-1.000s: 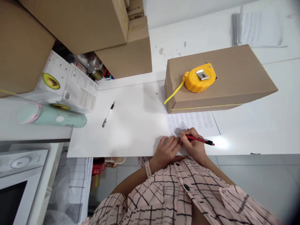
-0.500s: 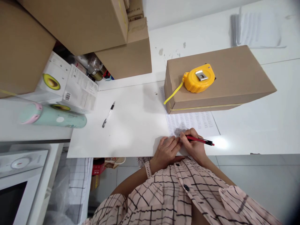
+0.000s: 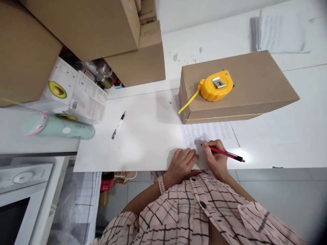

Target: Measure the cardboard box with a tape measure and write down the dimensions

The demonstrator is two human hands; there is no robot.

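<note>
My right hand [image 3: 216, 160] grips a red and black pen [image 3: 226, 153], its tip at the lower part of a sheet of paper [image 3: 208, 132] covered in rows of small marks. My left hand [image 3: 182, 161] lies flat at the sheet's lower left edge, fingers stretched out and touching the paper. The upper part of the sheet is hidden under a brown cardboard box [image 3: 255, 81]. On top of that box rests a yellow tape measure [image 3: 217, 86], with a short piece of yellow tape sticking out to the lower left.
A clear pen with black ends [image 3: 118, 125] lies on the white table [image 3: 145, 143]. To the left are a mint bottle [image 3: 68, 127], a white avocado-print carton [image 3: 88, 97] and stacked cardboard boxes [image 3: 139, 66]. Papers [image 3: 281, 32] lie at the back right. A white appliance [image 3: 24, 180] stands lower left.
My right hand has shifted a little to the right with the red and black pen, away from my left fingers. My left hand has stayed in place.
</note>
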